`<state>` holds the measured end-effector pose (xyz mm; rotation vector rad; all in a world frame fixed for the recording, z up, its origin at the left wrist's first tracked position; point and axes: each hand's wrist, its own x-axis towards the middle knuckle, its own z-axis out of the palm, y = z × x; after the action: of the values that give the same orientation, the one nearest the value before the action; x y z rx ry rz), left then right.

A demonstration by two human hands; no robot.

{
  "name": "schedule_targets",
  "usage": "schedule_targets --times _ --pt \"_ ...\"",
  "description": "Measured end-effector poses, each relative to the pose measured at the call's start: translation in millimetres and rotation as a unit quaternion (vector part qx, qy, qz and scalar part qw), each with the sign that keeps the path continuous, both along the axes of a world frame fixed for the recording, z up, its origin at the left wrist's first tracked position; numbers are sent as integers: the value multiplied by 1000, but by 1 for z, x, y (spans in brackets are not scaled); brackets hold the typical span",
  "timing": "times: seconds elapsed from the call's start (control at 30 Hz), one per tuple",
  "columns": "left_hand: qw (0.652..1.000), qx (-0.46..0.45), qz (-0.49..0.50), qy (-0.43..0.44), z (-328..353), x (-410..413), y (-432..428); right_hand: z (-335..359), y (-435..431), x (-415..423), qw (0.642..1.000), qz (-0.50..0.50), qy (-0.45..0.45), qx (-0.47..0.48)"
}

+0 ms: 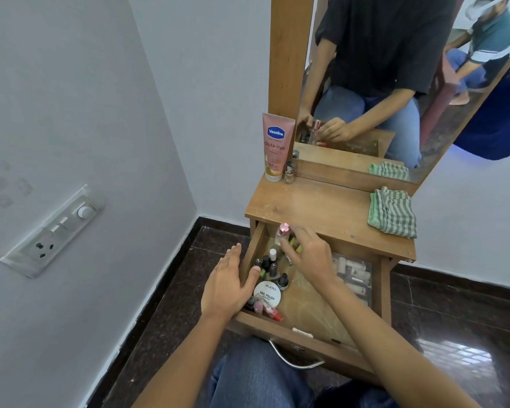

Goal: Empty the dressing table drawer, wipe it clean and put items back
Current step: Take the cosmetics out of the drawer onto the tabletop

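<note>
The wooden drawer (pixel 304 338) of the dressing table (pixel 321 207) is pulled out. Its left part holds several nail polish bottles (pixel 270 267), a round white nail polish remover tub (pixel 267 293) and a red bottle (pixel 274 314) lying flat. A clear box of small items (pixel 354 275) fills the right side. My right hand (pixel 306 254) reaches into the back of the drawer, fingers closed on a slim bottle with a pink cap (pixel 283 231). My left hand (pixel 230 284) rests open on the drawer's left wall, holding nothing.
On the table top stand a pink Vaseline tube (pixel 276 147) and a small glass bottle (pixel 289 172) at the back left; a folded green striped cloth (pixel 393 212) lies at the right. The mirror (pixel 395 83) rises behind. A wall with a switchboard (pixel 53 231) is close on the left.
</note>
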<state>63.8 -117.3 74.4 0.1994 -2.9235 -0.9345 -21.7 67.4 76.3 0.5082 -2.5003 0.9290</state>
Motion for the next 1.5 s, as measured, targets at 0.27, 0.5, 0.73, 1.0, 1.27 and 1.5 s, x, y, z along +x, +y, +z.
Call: schedule_targets --times 0.27,0.5,0.73,1.0,1.27,1.5 --pt "1000 5 6 -4 0 1 0 63 3 -73 995 -43 -10 -84" --pt "1000 3 8 -4 -1 -1 -1 55 9 -133 987 -94 -104 -74" --pt "1000 5 9 0 -4 -2 -3 40 10 -153 979 -93 -143 -109" --pt "1000 3 12 -2 -5 -3 -2 40 -1 -162 974 -119 -146 -121" --pt "1000 3 10 -4 -2 -3 -1 45 6 -102 978 -107 -66 -164" --pt "1000 -1 11 -5 -1 -2 0 -21 29 6 993 40 -62 95"
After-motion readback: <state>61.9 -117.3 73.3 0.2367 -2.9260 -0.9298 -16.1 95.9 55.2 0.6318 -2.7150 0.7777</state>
